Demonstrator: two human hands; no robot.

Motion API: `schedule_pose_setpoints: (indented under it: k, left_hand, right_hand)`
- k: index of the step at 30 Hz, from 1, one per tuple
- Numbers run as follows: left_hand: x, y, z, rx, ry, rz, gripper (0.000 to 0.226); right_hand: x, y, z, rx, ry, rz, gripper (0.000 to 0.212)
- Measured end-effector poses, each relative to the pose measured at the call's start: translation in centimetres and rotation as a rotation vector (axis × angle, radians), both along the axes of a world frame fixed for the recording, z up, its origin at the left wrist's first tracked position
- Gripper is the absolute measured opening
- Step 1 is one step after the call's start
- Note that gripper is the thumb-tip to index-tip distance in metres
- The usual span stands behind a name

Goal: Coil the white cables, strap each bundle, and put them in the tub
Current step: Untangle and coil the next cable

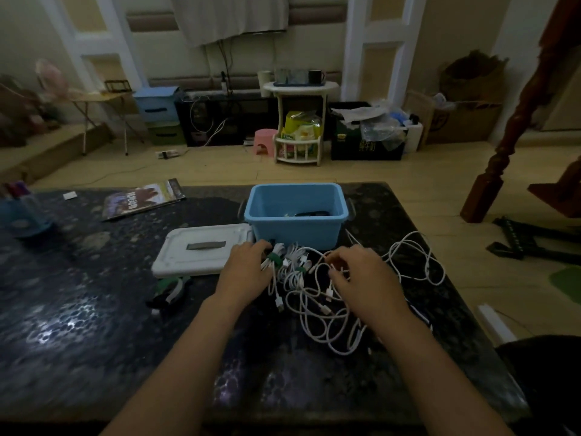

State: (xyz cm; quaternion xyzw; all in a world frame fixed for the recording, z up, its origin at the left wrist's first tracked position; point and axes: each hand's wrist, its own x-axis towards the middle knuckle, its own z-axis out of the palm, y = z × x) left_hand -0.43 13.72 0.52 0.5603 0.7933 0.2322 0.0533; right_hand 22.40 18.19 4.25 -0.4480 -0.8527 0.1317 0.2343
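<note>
A blue tub [297, 229] stands open on the dark table, with something dark lying inside it. In front of it sprawls a tangle of loose white cables [327, 313], and some reach out to the right [418, 259]. Two strapped white bundles with green straps [276, 258] lie just before the tub. My left hand [243, 270] rests on the leftmost bundle with its fingers bent over it. My right hand [361, 278] hovers over the tangle, fingers curled and pinching a white cable.
The tub's white lid [201, 251] lies flat to its left. Green and black straps [171, 292] sit below the lid. A magazine [144, 199] and a blue container [22, 215] lie at the far left of the marbled table [78, 325].
</note>
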Motion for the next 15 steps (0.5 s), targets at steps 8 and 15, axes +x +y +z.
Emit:
schedule_pose_setpoints:
  k: [8, 15]
  left_hand:
    - [2.1, -9.6, 0.4, -0.087, -0.116, -0.013, 0.04]
    - [3.2, -11.5, 1.6, -0.072, -0.236, -0.082, 0.033]
  right_hand:
    - [1.0, -0.5, -1.0, -0.061, -0.226, -0.038, 0.036]
    - [-2.3, -1.0, -1.1, 0.002, -0.233, 0.022, 0.028]
